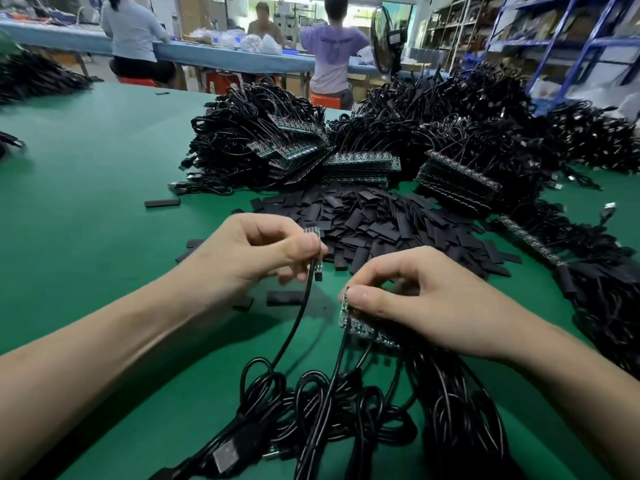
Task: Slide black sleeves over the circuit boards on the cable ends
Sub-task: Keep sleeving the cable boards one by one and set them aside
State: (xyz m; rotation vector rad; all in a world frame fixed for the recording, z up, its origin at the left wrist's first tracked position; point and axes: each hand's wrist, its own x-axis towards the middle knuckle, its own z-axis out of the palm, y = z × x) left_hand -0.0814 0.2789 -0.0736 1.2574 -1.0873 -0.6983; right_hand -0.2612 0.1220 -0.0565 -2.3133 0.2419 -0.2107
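left hand (pixel 256 258) pinches upright circuit board (pixel 316 270) | right hand (pixel 426 303) pinches board bundle (pixel 367 332) | sleeve pile (pixel 381 220) just ahead, equally near both

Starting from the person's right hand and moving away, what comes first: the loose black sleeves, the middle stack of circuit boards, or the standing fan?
1. Loose black sleeves: just beyond the right hand.
2. Middle stack of circuit boards: behind the sleeves.
3. Standing fan: far in the background.

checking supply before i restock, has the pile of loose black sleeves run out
No, a large heap of black sleeves lies on the green table just beyond the left hand and right hand.
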